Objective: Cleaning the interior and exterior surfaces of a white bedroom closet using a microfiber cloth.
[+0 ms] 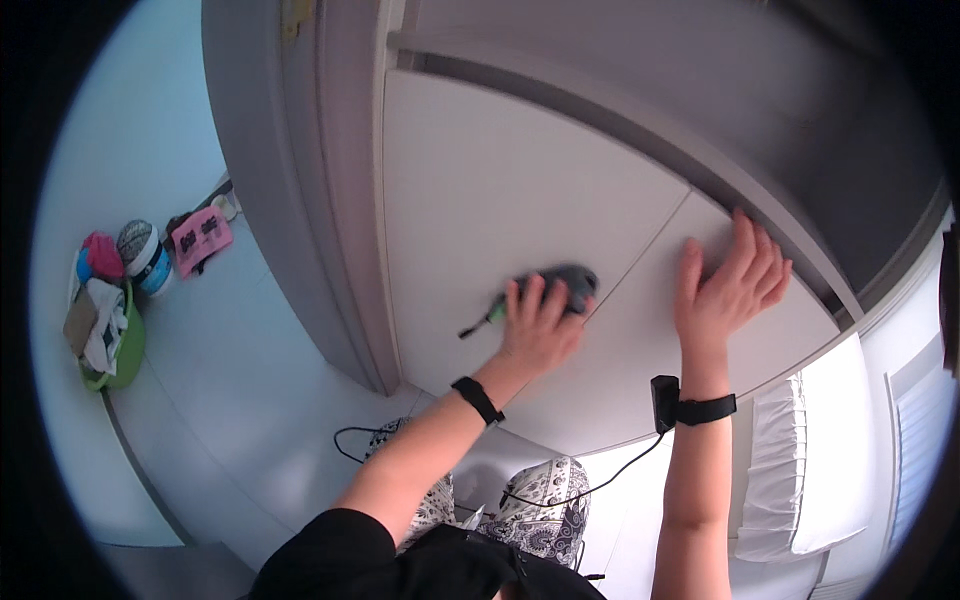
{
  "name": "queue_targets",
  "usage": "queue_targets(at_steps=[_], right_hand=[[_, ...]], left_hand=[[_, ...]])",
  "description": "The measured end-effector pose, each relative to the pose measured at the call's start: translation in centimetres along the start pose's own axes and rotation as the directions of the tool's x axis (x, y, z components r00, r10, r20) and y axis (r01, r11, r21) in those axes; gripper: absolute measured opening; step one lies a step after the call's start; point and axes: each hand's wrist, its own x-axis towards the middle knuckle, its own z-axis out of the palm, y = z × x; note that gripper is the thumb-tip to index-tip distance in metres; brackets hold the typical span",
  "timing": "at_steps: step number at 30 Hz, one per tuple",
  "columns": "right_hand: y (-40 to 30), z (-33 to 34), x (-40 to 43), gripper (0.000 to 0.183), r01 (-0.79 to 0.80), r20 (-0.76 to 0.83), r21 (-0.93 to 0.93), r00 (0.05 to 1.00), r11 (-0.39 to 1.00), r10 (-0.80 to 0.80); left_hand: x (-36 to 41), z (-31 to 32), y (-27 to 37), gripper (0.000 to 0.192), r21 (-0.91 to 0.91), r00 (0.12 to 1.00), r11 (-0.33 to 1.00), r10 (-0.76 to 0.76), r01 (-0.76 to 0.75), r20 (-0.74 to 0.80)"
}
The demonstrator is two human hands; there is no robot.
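Observation:
My left hand (544, 322) presses a dark grey cloth or pad (574, 281) against a white cabinet door (480, 187). Blur hides what exactly the pad is; a green part and a short dark tail stick out on its left side. The fingers lie spread over it, close to the seam with the neighbouring door. On that second white door (772, 330) rests my right hand (724, 289), thumb apart and fingertips at the top edge near the dark gap. It holds nothing. Each wrist wears a black band; a black box (664, 403) with a cable hangs at the right one.
Above the doors runs a rail (600, 86) below an open recess (870, 172). A grey-mauve door frame (300, 187) stands at left. On the tiled floor are a green basket (133, 345) of cloths, a bucket (152, 268) and a pink bag (201, 240). White ruffled fabric (776, 465) hangs right.

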Motion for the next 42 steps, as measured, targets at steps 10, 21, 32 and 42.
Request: queue_targets(at_steps=[10, 21, 32, 42], right_hand=[[1.8, 2.1, -0.4, 0.053, -0.011, -0.108, 0.047, 0.994, 0.999, 0.016], [3.1, 2.8, -1.3, 0.052, 0.06, -0.154, 0.042, 0.987, 0.997, -0.053], [3.4, 3.7, -1.4, 0.05, 0.119, -0.185, 0.057, 0.977, 0.991, -0.106], [5.1, 3.7, -1.5, 0.047, 0.161, -0.176, 0.016, 0.972, 0.987, -0.156]], left_hand=[[-4.4, -2.2, -11.0, 0.076, -0.069, 0.768, 0.766, -0.641, 0.64, 0.004], [-12.0, 5.0, 8.3, 0.046, -0.148, 0.992, 0.989, 0.032, -0.013, 0.123], [-15.8, 1.8, -5.7, 0.071, -0.042, 0.465, 0.467, -0.884, 0.883, -0.049], [-16.1, 4.6, 7.0, 0.108, -0.316, 0.407, 0.32, -0.874, 0.893, 0.265]])
